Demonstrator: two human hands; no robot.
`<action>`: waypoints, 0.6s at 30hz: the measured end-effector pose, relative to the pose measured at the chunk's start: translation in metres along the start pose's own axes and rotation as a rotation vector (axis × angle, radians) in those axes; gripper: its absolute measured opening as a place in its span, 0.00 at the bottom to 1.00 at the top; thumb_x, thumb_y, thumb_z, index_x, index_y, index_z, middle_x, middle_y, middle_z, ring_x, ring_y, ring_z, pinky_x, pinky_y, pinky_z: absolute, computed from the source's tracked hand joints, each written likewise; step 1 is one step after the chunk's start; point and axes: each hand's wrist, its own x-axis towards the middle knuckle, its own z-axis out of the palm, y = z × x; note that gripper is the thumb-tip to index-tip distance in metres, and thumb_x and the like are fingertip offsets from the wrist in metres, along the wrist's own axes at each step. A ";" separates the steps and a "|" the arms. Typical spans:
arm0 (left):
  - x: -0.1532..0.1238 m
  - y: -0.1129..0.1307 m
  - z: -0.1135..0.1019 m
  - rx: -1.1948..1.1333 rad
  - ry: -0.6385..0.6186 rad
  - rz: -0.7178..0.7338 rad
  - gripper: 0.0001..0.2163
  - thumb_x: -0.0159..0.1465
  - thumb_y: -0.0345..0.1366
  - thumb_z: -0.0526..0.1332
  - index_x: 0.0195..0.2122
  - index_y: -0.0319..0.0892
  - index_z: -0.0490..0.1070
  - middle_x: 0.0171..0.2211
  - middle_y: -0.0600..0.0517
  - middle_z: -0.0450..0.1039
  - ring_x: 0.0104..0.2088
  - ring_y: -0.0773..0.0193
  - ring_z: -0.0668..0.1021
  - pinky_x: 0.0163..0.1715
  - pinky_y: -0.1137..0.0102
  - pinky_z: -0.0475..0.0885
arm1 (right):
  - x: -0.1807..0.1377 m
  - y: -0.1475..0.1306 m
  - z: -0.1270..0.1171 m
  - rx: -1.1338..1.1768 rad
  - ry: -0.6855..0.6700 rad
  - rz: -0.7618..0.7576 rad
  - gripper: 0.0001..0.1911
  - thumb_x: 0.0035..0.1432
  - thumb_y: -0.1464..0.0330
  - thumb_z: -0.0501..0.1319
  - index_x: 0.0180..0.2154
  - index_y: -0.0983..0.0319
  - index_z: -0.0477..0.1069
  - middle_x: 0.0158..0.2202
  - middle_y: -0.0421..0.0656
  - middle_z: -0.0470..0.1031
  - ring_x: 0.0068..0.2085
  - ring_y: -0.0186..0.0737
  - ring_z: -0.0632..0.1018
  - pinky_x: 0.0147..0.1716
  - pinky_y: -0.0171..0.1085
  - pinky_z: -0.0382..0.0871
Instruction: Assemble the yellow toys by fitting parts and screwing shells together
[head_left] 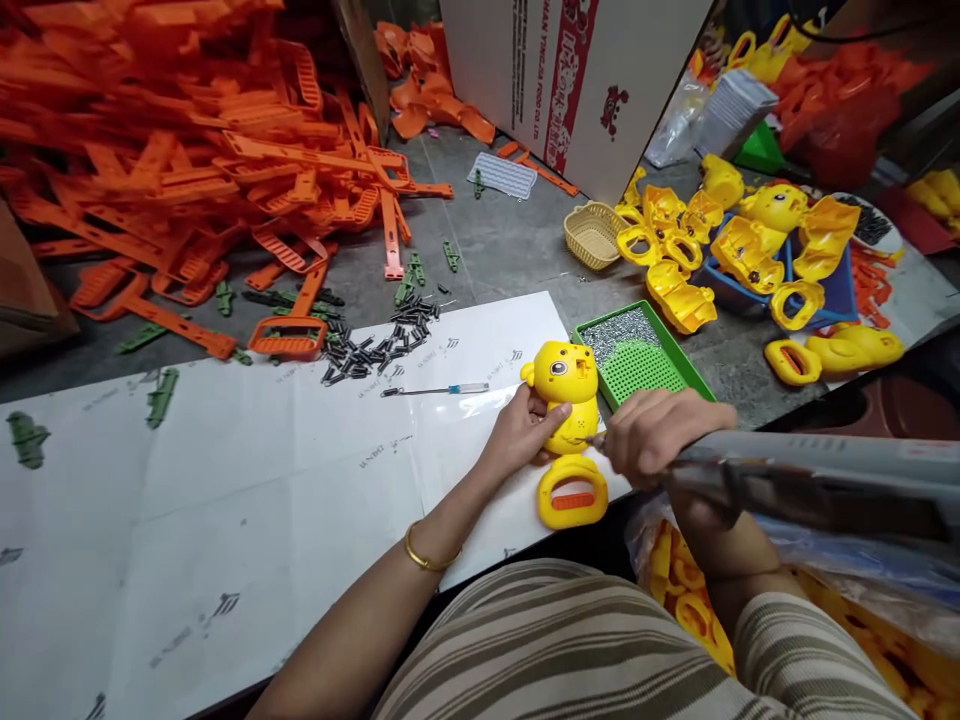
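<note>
A yellow animal-shaped toy (564,384) with a looped handle lies on the white sheet (225,480) near the table's front edge. My left hand (519,432) grips its left side, fingers wrapped round the body. My right hand (654,432) is closed round a grey power screwdriver (810,478), whose thin tip touches the toy's lower body. The tool's long body stretches away to the right.
A green tray (697,378) of small screws sits just right of the toy. A small hand screwdriver (435,390) and several dark screws (375,345) lie on the sheet. Orange plastic strips (187,150) are heaped at the back left. Yellow toy shells (720,250), a wicker basket (592,235) and a cardboard box (570,70) stand at the back right.
</note>
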 end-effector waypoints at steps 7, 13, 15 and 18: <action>-0.010 -0.006 0.004 0.139 0.057 0.065 0.31 0.53 0.52 0.72 0.51 0.42 0.64 0.47 0.45 0.76 0.40 0.59 0.80 0.35 0.67 0.76 | 0.016 0.046 -0.078 -0.134 0.586 -0.019 0.13 0.53 0.57 0.67 0.34 0.56 0.68 0.15 0.31 0.61 0.14 0.31 0.63 0.14 0.32 0.62; -0.010 -0.006 0.005 0.151 0.075 0.030 0.31 0.51 0.52 0.73 0.49 0.43 0.65 0.47 0.46 0.76 0.42 0.57 0.80 0.38 0.65 0.76 | 0.032 0.076 -0.095 -0.180 0.673 0.063 0.19 0.50 0.49 0.68 0.32 0.55 0.66 0.15 0.30 0.57 0.14 0.32 0.60 0.14 0.35 0.58; -0.011 -0.006 0.005 0.134 0.065 0.022 0.31 0.52 0.52 0.73 0.50 0.44 0.64 0.47 0.46 0.76 0.41 0.58 0.80 0.38 0.65 0.76 | 0.035 0.080 -0.093 -0.185 0.674 0.076 0.20 0.49 0.49 0.68 0.32 0.55 0.66 0.14 0.30 0.58 0.13 0.32 0.60 0.13 0.35 0.57; -0.012 -0.005 0.005 0.126 0.063 0.015 0.31 0.52 0.51 0.73 0.51 0.44 0.64 0.48 0.46 0.76 0.41 0.59 0.80 0.38 0.66 0.76 | 0.036 0.084 -0.093 -0.196 0.657 0.081 0.20 0.50 0.48 0.67 0.32 0.55 0.66 0.14 0.30 0.57 0.13 0.32 0.60 0.13 0.35 0.57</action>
